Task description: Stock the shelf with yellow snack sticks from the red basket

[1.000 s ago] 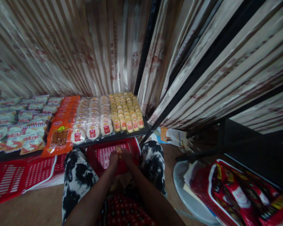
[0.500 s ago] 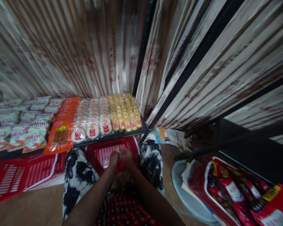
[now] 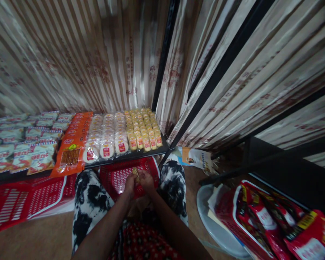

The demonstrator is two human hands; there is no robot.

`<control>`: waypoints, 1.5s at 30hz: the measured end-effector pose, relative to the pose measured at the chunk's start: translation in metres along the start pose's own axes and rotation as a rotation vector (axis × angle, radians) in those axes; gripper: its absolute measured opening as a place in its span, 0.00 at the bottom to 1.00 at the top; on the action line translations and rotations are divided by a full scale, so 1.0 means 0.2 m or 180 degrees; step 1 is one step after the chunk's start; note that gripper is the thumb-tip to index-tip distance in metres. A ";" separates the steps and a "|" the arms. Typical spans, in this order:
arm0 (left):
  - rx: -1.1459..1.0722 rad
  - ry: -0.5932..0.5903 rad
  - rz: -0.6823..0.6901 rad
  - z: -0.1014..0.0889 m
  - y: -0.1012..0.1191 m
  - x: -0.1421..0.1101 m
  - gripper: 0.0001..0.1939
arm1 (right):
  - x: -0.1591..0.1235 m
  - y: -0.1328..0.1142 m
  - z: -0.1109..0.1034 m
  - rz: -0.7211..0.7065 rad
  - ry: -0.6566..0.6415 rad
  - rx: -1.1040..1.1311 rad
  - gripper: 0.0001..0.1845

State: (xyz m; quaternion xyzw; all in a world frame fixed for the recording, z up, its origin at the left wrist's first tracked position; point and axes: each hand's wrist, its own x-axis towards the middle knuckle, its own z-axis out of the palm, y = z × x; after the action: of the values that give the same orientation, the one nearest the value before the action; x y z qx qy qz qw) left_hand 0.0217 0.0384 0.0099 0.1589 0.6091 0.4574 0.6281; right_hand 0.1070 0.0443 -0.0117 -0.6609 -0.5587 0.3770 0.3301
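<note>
My left hand (image 3: 130,182) and my right hand (image 3: 146,179) meet over a red plastic basket (image 3: 155,169) between my knees. Both are closed on a small yellowish packet (image 3: 135,173), whose upper part shows between the fingers. It resembles the yellow wrapped snacks (image 3: 143,126) at the right end of the low black shelf (image 3: 141,154) in front of me. Left of those stand rows of round white wrapped crackers (image 3: 107,146), then orange snack bags (image 3: 69,157).
White-and-blue snack bags (image 3: 40,157) fill the shelf's left part, with another red basket (image 3: 29,202) below. At right, a basket of red packets (image 3: 264,220) stands by a pale round stool (image 3: 206,206). Black rack posts (image 3: 166,54) cross the curtain (image 3: 103,54).
The view has shifted very slightly. My hands stay over the basket with the yellowish packet between them.
</note>
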 end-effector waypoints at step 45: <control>0.1537 0.0782 0.2420 0.17 0.31 -0.10 0.12 | 0.04 -0.33 -0.22 -0.0905 0.0902 -0.0101 0.21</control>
State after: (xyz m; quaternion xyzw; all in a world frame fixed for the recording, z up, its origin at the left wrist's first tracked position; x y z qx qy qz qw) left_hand 0.0322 0.0675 0.0772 0.4571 0.6666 0.5158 0.2841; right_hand 0.1142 0.0626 0.0658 -0.6269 -0.6002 0.2210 0.4449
